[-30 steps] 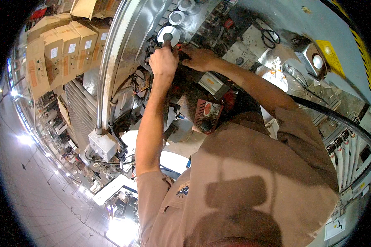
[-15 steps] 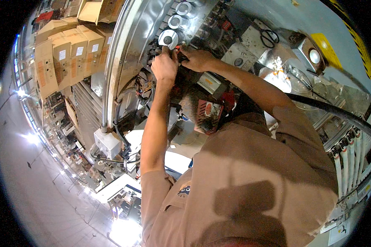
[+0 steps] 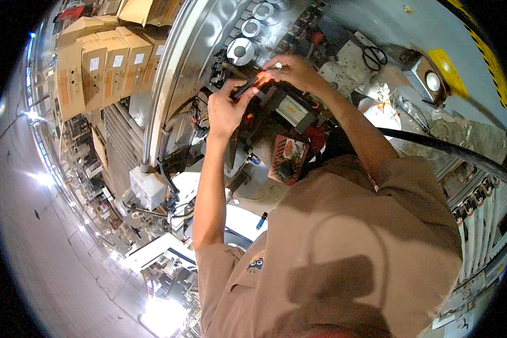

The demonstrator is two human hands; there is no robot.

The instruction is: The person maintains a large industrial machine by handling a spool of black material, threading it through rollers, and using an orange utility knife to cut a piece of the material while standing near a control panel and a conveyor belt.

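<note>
My left hand [image 3: 224, 112] is closed on a thin, dark piece with a bright orange end [image 3: 261, 79], pinched between thumb and fingers. What kind of piece it is I cannot make out. Facing it, my right hand [image 3: 297, 72] has its fingers bent around the orange end, and a small pale bit shows at the fingertips. Just beyond my hands is a round metal disc [image 3: 240, 51] with a dark centre, first in a row of silver cylinders on the machine. Below the right hand sits a silver-and-black block [image 3: 291, 111] with a yellowish label.
A red slotted box [image 3: 288, 158] lies close to my body. Black-handled scissors [image 3: 374, 57] rest at the back right. A thick black hose [image 3: 445, 145] crosses on the right. A metal frame edge [image 3: 158, 107] stands on the left, with cardboard boxes [image 3: 93, 70] beyond it.
Both hands have drawn back from the round disc, the right one moving rightward. The dark piece with its orange end now shows between them. The view has shifted slightly.
</note>
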